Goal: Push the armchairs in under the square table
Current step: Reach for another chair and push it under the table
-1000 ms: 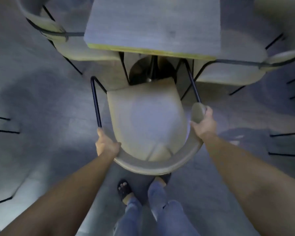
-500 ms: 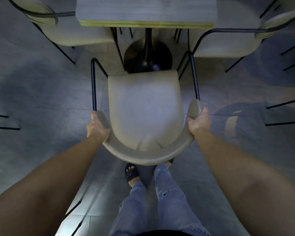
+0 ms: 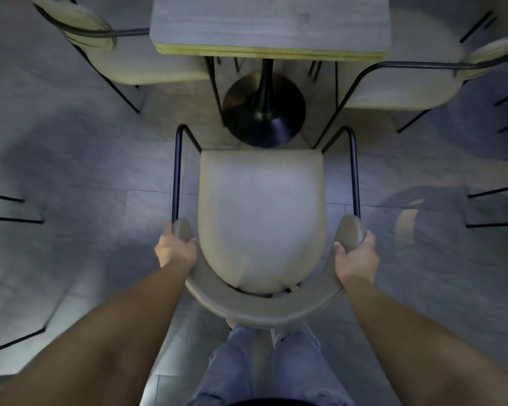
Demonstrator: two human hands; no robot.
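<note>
Spreading under everything is the grey floor (image 3: 71,171), and at the top of the view the worktop (image 3: 270,22) stands on a black pedestal (image 3: 264,112). The left chair (image 3: 147,63) and right chair (image 3: 399,83) already sit with their seats partly beneath its edges. The near chair (image 3: 261,215) does not: its seat front lies just short of the pedestal foot, out from under the worktop but squared up to it (a straight run in, by the look of it). The person stands right behind its curved back (image 3: 261,306), one arm reaching to each end, probably so a push goes evenly through both sides rather than swinging the chair round. The left hand (image 3: 175,250) wraps the left end of the back, fingers (image 3: 168,234) clamped round the outside and thumb on the inside; the right hand (image 3: 357,256) grips the right end the same way. The next move likely calls for a level shove forward, minding the black rails (image 3: 176,177) against the neighbours' legs.
</note>
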